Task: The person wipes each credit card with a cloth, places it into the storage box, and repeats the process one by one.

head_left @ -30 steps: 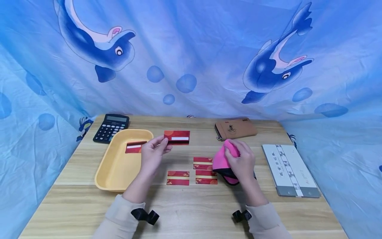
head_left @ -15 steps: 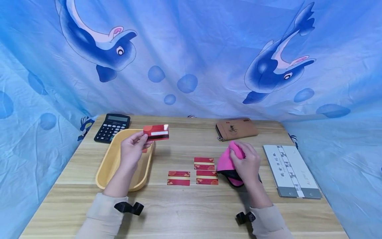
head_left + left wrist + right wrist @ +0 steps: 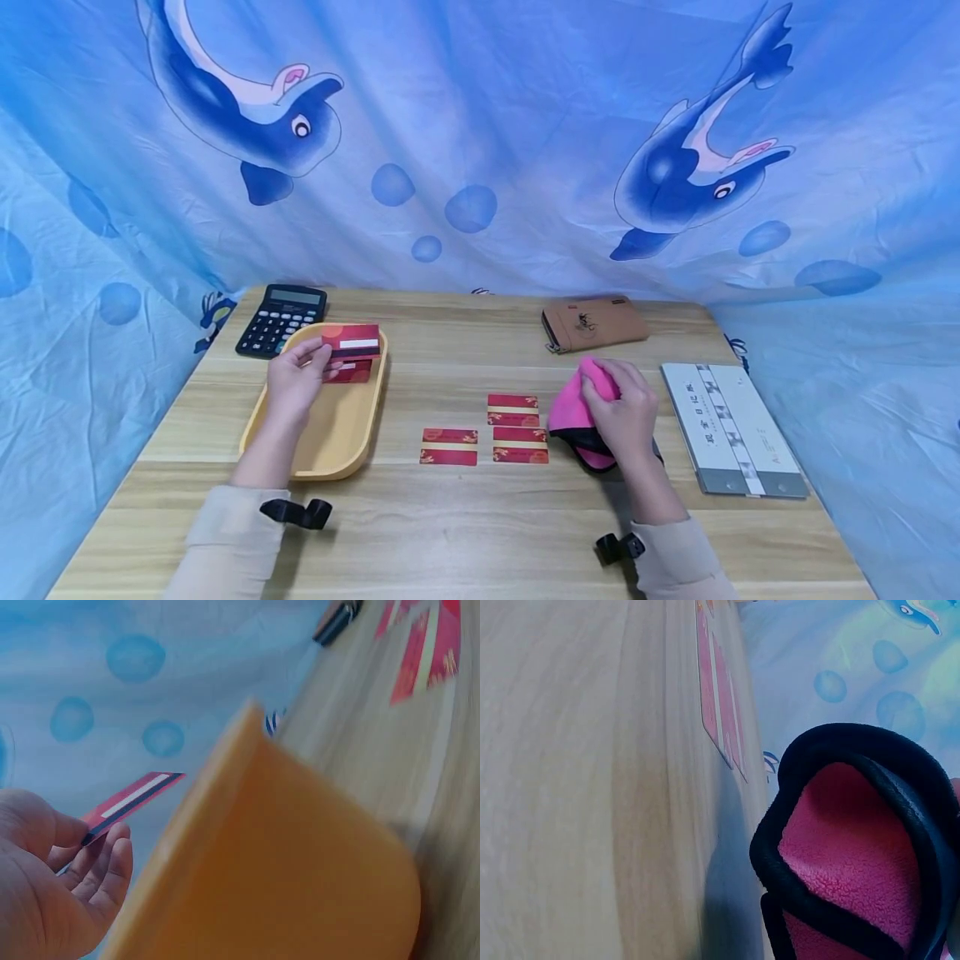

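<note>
My left hand pinches a red card by its left edge, thumb on top, over the far end of the yellow tray. The card shows a white strip and a dark stripe, also visible in the left wrist view. Below it inside the tray lies another red card. My right hand grips a folded pink cloth with black edging at the right of the table. In the right wrist view the cloth's fuzzy pink face fills the lower right, and the hand is mostly hidden.
Red-and-gold cards lie flat on the table, with two more beside the cloth. A black calculator stands behind the tray. A tan zip wallet lies at the back, and a white-grey booklet at the right.
My left hand has carried the red card leftward from above the table to over the tray. My right hand, with the cloth, has shifted only slightly right.
</note>
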Demonstrator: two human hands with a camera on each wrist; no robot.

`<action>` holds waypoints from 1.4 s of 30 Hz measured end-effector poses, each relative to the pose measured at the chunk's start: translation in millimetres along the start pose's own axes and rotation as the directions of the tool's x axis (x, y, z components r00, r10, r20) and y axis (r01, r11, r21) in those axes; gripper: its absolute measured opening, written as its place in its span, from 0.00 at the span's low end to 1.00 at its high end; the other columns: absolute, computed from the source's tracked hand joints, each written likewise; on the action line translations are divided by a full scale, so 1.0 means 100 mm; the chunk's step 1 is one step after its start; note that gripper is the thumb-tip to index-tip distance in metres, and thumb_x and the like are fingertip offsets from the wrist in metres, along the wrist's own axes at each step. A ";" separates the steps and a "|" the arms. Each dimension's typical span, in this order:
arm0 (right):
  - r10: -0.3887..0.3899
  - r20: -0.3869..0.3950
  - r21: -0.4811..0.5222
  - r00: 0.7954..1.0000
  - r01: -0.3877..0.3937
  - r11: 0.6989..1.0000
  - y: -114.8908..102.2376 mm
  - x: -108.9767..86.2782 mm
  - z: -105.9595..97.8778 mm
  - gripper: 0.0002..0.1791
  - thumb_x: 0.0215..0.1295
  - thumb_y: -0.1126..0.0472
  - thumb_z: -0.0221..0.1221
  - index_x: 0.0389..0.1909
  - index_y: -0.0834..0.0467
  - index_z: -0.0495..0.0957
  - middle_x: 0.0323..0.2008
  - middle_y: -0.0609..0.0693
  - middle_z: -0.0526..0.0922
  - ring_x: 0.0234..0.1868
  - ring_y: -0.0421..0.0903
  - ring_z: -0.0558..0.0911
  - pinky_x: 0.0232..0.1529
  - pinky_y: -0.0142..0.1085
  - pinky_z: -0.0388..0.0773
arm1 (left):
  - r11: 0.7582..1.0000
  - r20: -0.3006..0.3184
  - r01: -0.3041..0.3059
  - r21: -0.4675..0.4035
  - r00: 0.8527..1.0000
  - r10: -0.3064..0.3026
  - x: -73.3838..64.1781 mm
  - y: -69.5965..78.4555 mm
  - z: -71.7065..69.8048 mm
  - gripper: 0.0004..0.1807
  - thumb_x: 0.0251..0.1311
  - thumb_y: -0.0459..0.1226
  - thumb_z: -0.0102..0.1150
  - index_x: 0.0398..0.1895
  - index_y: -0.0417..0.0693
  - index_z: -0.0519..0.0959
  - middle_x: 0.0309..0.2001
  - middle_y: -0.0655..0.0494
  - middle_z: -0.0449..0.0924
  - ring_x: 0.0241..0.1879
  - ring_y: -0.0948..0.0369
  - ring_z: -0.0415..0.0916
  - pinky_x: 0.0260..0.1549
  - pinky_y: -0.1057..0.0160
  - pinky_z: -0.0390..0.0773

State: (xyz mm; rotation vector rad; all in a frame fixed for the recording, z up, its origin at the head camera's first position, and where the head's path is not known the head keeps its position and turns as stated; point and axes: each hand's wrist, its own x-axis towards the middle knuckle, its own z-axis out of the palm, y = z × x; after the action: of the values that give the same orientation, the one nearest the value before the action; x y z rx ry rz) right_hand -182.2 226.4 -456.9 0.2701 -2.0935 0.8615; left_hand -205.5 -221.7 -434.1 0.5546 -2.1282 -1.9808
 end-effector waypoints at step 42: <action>0.002 -0.034 -0.003 0.999 -0.003 1.000 0.09 -0.01 -0.11 0.15 0.50 0.68 0.73 0.42 0.63 0.88 0.39 0.58 0.88 0.41 0.58 0.87 0.53 0.17 0.69 | 0.880 0.152 -0.446 0.162 0.893 0.424 -0.33 0.01 0.44 0.16 0.70 0.34 0.60 0.57 0.35 0.79 0.54 0.41 0.83 0.54 0.50 0.81 0.47 0.76 0.79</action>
State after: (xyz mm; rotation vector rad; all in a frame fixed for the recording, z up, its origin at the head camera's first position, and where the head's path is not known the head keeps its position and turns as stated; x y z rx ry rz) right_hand -178.5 240.3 -457.2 0.2499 -2.0642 0.8588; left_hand -192.4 -167.9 -433.4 -0.0247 -2.2742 -1.5996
